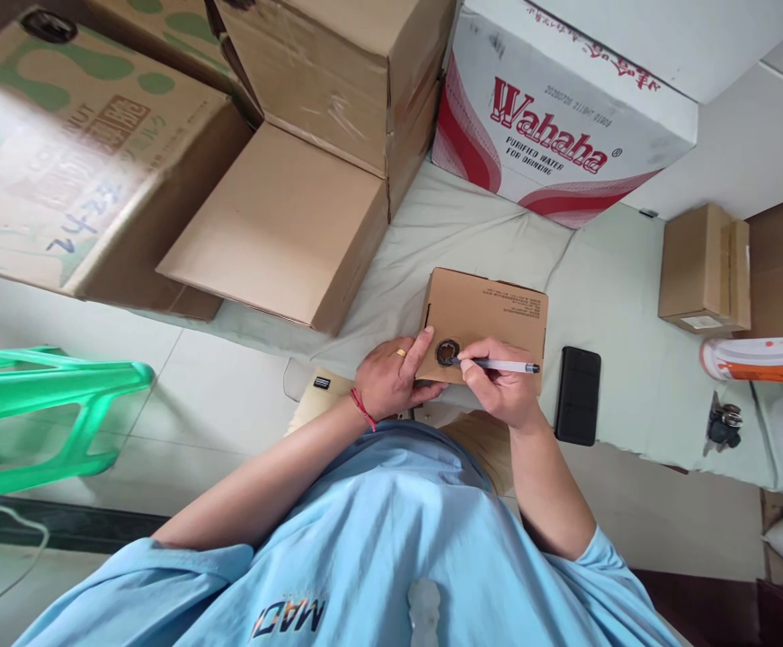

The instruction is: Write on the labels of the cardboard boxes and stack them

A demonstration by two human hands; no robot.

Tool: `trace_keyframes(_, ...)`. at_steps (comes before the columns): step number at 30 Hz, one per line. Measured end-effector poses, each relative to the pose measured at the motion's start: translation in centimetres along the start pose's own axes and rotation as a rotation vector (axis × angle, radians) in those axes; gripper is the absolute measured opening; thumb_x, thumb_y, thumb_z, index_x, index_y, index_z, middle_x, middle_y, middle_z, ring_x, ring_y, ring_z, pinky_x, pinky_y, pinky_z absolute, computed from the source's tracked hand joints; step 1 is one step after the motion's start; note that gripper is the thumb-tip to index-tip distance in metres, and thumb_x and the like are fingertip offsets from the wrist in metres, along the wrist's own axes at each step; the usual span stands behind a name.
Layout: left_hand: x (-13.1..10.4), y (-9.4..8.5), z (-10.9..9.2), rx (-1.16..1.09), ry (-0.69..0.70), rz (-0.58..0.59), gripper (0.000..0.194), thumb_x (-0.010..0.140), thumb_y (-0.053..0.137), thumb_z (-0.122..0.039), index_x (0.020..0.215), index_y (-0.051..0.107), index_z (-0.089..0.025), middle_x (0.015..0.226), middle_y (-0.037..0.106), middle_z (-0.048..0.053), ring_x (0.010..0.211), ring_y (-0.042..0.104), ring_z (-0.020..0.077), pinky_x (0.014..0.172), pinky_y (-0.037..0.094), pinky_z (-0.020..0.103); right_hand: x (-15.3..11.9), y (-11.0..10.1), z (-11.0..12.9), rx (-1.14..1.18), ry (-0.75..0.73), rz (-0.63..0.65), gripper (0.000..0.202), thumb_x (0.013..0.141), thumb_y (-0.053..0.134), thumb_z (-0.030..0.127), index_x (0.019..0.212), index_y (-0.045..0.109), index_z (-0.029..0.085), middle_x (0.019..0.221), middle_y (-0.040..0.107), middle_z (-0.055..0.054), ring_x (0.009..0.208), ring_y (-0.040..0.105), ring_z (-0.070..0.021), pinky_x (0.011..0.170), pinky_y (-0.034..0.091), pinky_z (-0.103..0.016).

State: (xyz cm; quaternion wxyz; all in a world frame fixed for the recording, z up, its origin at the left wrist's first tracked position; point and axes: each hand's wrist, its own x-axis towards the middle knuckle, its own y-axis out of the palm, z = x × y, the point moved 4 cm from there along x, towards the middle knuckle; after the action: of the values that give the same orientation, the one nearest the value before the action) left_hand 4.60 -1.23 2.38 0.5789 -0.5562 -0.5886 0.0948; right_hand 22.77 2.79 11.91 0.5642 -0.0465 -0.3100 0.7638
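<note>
A small brown cardboard box (489,310) lies on the cloth in front of me, with fine print near its far right corner and a dark ring-shaped drawing (447,351) near its front left. My left hand (391,373), with a ring and a red wrist string, grips the box's front left corner, one finger along the left side and another along the front edge. My right hand (502,382) is closed around a pen (505,366) with a pale barrel and black end. Its tip meets the right rim of the dark ring. The right hand rests over the box's front right part.
A black phone (578,395) lies right of the box, with keys (725,422) farther right. Large cartons (276,216) stand at the left, and a Wahaha water carton (553,117) at the back. A small carton (701,270) is at the right; a green stool (47,404) stands left.
</note>
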Motion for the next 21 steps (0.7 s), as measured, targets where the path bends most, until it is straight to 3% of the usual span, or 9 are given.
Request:
trace_keyframes(6, -0.23, 0.24, 0.14, -0.038, -0.014, 0.006, 0.093, 0.105, 0.056, -0.069, 0.173, 0.029, -0.012, 0.104, 0.078, 0.016, 0.086, 0.078, 0.0294, 0.073, 0.057, 0.037, 0.07, 0.12, 0.17, 0.022, -0.008, 0.036, 0.011, 0.099, 0.066, 0.026, 0.09, 0.072, 0.024, 0.064, 0.066, 0.003, 0.051, 0.053, -0.0112, 0.052, 0.042, -0.025)
trace_keyframes(12, -0.26, 0.38, 0.09, -0.005, -0.017, 0.002, 0.093, 0.105, 0.053, -0.071, 0.173, 0.025, -0.013, 0.104, 0.078, 0.015, 0.084, 0.078, 0.0291, 0.072, 0.057, 0.037, 0.09, 0.22, 0.11, 0.062, -0.006, 0.05, 0.013, 0.096, 0.065, 0.022, 0.084, 0.07, 0.024, 0.061, 0.063, 0.004, 0.048, 0.05, -0.0101, 0.05, 0.039, -0.024)
trace_keyframes(21, 0.36, -0.09, -0.11, -0.017, 0.012, -0.02, 0.097, 0.106, 0.052, -0.069, 0.175, 0.017, -0.011, 0.1, 0.078, 0.015, 0.08, 0.076, 0.0294, 0.069, 0.057, 0.037, -0.2, -0.16, -0.26, -0.016, 0.005, -0.038, 0.014, 0.089, 0.062, 0.021, 0.077, 0.067, 0.024, 0.059, 0.061, 0.005, 0.048, 0.048, -0.0108, 0.05, 0.039, -0.025)
